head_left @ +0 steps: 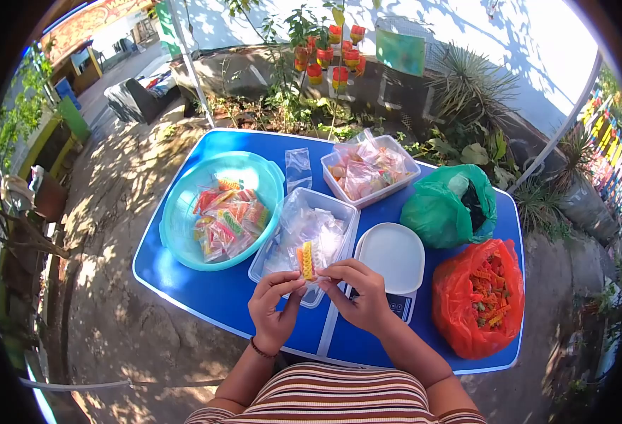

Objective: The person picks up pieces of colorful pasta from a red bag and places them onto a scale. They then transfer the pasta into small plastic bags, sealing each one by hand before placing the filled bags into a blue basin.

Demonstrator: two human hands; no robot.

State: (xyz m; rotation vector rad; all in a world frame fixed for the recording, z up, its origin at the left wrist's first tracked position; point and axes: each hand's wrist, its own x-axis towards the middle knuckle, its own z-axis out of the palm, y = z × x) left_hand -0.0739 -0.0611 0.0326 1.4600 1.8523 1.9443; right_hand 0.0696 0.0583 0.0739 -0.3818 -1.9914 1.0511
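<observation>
Left hand (pixel 274 309): pinching the lower left edge of the packet (pixel 315 258)
Right hand (pixel 360 295): pinching its lower right edge
Packet: clear, yellow spirals (pixel 306 261) inside, between both hands, over the plastic tub (pixel 350 234)
Plastic tub: just beyond the hands
Turquoise basin (pixel 184 189): beyond and left of the left hand, holding filled packets (pixel 229 220)
Scale (pixel 392 256): just beside the right hand
Red bag (pixel 452 305): right of the right hand
</observation>
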